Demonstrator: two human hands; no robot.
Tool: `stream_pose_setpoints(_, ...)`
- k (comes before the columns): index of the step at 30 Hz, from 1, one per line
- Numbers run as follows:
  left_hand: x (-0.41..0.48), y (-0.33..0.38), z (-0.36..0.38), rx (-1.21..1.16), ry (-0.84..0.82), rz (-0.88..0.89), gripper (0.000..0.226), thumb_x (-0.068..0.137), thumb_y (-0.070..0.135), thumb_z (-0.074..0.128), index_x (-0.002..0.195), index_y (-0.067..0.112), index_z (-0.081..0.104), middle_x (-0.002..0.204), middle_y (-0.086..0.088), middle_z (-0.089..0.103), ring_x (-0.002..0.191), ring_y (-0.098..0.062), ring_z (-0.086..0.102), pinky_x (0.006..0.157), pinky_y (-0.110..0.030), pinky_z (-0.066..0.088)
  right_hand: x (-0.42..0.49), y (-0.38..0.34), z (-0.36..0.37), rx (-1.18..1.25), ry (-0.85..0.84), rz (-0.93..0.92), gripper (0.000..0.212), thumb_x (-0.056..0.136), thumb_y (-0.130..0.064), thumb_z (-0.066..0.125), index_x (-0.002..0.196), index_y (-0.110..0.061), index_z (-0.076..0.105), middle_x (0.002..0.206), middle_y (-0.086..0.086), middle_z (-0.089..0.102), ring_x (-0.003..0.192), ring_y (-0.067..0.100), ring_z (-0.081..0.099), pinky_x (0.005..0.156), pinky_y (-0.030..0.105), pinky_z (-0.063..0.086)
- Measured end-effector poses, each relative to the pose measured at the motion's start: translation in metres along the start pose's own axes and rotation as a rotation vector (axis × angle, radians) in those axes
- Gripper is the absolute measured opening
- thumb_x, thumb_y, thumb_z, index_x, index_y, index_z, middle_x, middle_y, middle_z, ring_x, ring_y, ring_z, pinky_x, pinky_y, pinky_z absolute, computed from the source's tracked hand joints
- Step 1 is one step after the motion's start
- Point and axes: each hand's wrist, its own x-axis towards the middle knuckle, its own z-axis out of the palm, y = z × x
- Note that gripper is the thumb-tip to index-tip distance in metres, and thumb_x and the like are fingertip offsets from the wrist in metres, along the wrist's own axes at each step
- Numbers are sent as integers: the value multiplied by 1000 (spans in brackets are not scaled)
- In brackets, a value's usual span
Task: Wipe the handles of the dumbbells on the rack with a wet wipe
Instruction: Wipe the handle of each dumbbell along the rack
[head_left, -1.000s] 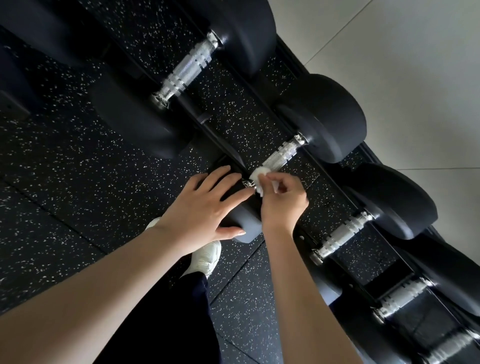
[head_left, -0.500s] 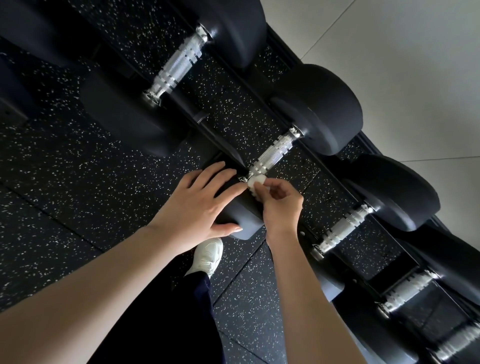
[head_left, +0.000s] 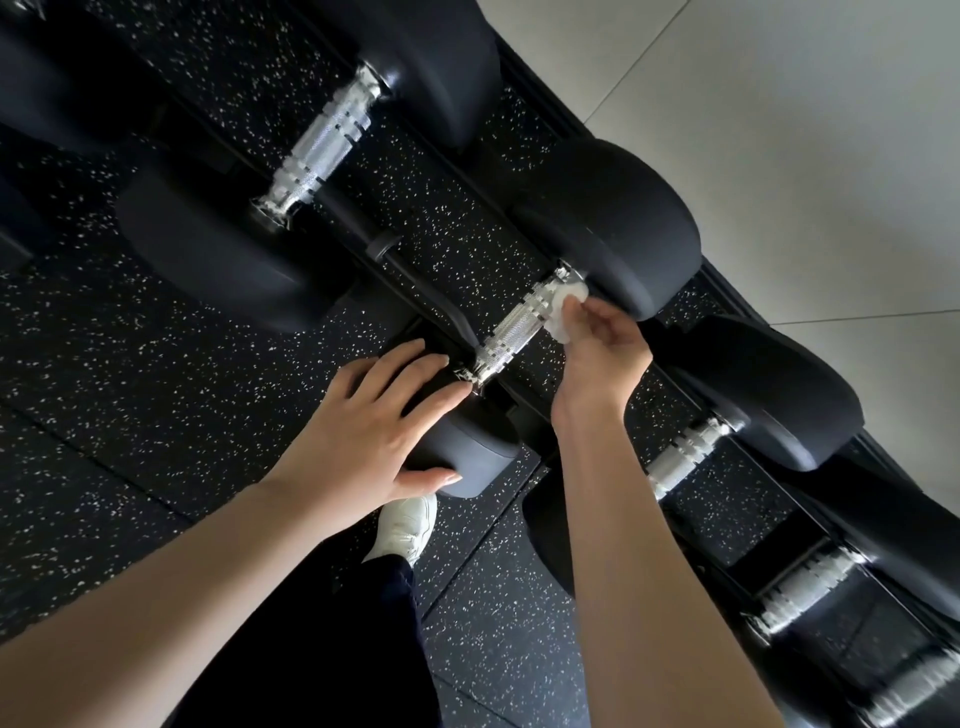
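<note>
Pinching the wet wipe (head_left: 567, 305) with the right hand (head_left: 597, 358); slid up since a moment ago, from the front end of the handle (head_left: 511, 332) to its back end, just by the back weight (head_left: 608, 223) (likely done with one full pass); resting the left hand (head_left: 374, 431) flat on the front weight (head_left: 470, 460), holding nothing; lying across the rack (head_left: 395, 254), front edge to back edge, long way pointing up-right; other handles (head_left: 685, 457) still to wipe.

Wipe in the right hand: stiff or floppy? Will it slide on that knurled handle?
Probably floppy: the wet wipe is bunched into a wad pinched by the right hand, moulded against the handle. Likely very light: fingertips alone carry it. The knurled, ridged metal may snag it rather than let it glide.
</note>
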Motion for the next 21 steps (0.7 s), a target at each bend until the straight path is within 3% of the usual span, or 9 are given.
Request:
stream_pose_setpoints(3, 0, 0, 0, -1, 0, 1, 69, 80, 61, 45, 133, 18, 50, 137, -10, 51, 133, -31, 41, 96, -45, 34, 1, 0, 2, 152, -21, 57, 9, 82, 0, 66, 87, -7, 63, 82, 2, 68, 80, 13, 67, 84, 30, 55)
stream_pose_setpoints(5, 0, 0, 0, -5, 0, 3, 69, 80, 61, 45, 133, 18, 49, 137, -11, 51, 133, -31, 41, 95, -47, 36, -1, 3, 1, 222, -82, 92, 11, 84, 0, 64, 85, -11, 61, 82, 1, 68, 79, 13, 66, 84, 33, 55)
stream_pose_setpoints(16, 1, 1, -1, -2, 4, 7, 68, 80, 61, 43, 133, 18, 45, 136, -12, 51, 132, -32, 41, 95, -46, 35, 14, 12, -13, 191, -256, 102, 18, 87, 7, 57, 80, -10, 53, 85, 5, 65, 86, 16, 64, 88, 31, 52)
stream_pose_setpoints(21, 1, 0, 1, -2, 7, 8, 69, 79, 61, 45, 133, 19, 44, 136, -11, 51, 132, -32, 42, 94, -48, 37, 22, 13, -2, 524, -260, 223, 29, 87, 18, 44, 76, -9, 50, 79, 7, 61, 67, 14, 59, 68, 23, 52)
